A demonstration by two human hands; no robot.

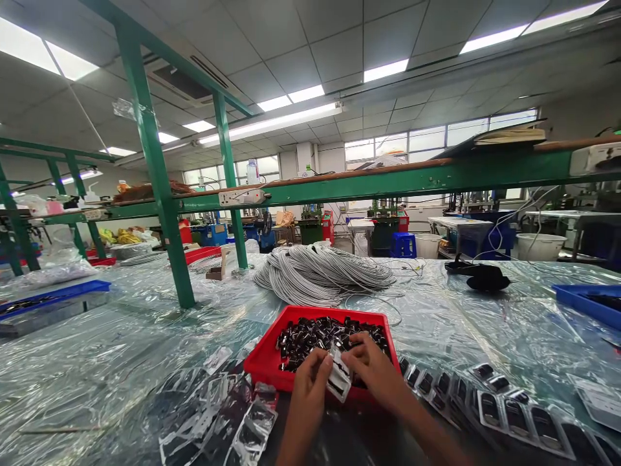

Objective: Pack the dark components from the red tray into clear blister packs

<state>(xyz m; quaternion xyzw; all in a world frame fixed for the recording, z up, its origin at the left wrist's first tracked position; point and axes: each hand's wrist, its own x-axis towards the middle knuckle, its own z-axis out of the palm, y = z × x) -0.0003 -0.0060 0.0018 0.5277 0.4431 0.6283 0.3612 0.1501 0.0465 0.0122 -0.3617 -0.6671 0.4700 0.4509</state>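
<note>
Between my two hands is a small clear plastic blister tray (338, 388) with dark pieces in it, tilted above the near rim of a red bin (264, 372). My left hand (310, 382) pinches the tray's left edge between thumb and fingers. On the other side, my right hand (376, 372) has its fingertips closed at the tray's upper right edge. Many small shiny black parts (310, 336) fill the bin behind the hands. Whether the right fingers also hold one of these parts is too small to make out.
Blister packs with black pieces (526, 414) lie in rows at the right. More clear plastic trays (208, 414) are piled left of the bin. Coiled grey cable (325, 272) sits behind it. A green post (169, 239) rises at left; a blue tray (592, 304) stands far right.
</note>
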